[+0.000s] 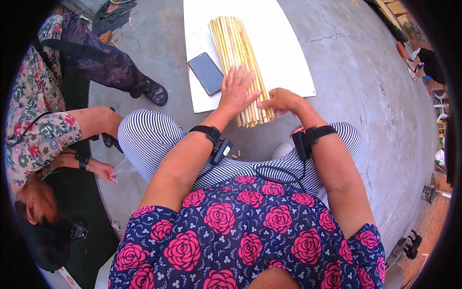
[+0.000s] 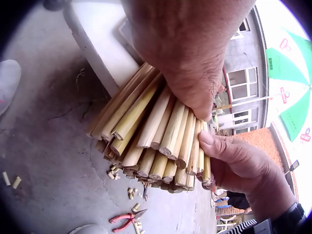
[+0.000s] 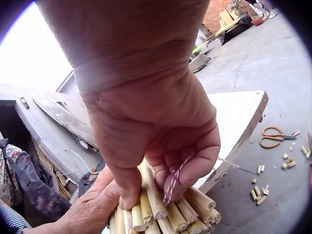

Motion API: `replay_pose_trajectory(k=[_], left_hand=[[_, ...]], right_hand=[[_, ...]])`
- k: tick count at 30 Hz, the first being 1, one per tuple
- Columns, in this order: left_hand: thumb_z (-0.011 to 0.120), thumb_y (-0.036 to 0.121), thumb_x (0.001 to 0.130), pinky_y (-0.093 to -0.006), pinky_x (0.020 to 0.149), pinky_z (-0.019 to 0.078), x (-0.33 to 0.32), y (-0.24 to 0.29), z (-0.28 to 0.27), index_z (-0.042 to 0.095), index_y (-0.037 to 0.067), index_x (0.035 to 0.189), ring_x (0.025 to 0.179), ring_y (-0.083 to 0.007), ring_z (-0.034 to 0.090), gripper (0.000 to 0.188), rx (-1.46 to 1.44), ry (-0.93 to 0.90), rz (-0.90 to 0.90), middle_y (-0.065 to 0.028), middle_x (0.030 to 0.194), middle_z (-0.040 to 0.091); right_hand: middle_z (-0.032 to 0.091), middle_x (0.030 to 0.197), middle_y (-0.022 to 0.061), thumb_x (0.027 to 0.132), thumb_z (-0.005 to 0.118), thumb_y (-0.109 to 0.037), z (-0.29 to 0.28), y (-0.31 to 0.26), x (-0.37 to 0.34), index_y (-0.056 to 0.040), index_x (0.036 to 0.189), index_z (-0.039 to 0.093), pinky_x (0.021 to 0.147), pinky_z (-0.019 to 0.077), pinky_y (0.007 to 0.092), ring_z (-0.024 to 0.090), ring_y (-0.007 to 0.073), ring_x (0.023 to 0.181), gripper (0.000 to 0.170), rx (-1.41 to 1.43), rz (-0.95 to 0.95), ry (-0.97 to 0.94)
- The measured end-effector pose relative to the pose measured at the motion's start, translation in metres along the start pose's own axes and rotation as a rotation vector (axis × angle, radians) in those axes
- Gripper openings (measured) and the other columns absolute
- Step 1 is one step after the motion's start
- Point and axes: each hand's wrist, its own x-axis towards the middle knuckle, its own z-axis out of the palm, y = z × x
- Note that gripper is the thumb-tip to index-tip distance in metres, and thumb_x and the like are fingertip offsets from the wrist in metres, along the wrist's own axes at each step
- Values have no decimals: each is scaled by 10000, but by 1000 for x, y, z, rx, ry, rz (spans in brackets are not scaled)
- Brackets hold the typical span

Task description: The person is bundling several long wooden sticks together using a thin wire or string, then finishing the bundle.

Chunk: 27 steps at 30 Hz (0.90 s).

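A thick bundle of pale reed-like stalks (image 1: 233, 41) lies on a white board, its near ends jutting past the board's edge. My left hand (image 1: 237, 90) rests across the top of the bundle, fingers extended and spread. At the bundle's right side, my right hand (image 1: 285, 101) pinches outer stalks, thumb on top and fingers curled beneath. A red-and-white string (image 3: 176, 181) crosses those curled fingers in the right wrist view and runs down to the stalks; another length trails off to the right.
Beside the bundle, a phone (image 1: 206, 73) lies on the white board (image 1: 284, 58). Red-handled pliers (image 2: 127, 219), orange-handled scissors (image 3: 272, 138) and several short offcuts (image 3: 258, 196) are on the concrete floor. Another person (image 1: 36, 111) sits close on the left.
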Motion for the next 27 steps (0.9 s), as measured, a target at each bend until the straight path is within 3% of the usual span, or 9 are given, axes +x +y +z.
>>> replay_pose_trajectory(k=[9, 24, 27], left_hand=[[518, 521, 914, -501, 1161, 82, -2, -6, 7, 339, 201, 1488, 1465, -343, 74, 681, 14, 5, 17, -130, 1586, 146], [510, 553, 908, -501, 1160, 87, -2, 2, -6, 375, 203, 1467, 1465, -332, 79, 674, 13, -8, 5, -126, 1581, 169], [502, 526, 918, -496, 1161, 86, -3, 0, -4, 389, 205, 1458, 1463, -333, 85, 638, -13, 21, 15, -126, 1576, 183]], right_hand=[[520, 610, 5, 736, 797, -513, 4, 12, 5, -82, 764, 558, 464, 414, 247, 493, 109, 517, 494, 176, 5, -47], [546, 640, 5, 759, 775, -520, -5, 7, -4, -85, 815, 594, 565, 471, 271, 538, 112, 587, 474, 142, -4, -75], [553, 636, 30, 749, 782, -515, -7, 7, -7, -64, 787, 588, 530, 483, 289, 552, 147, 576, 492, 171, -11, -65]])
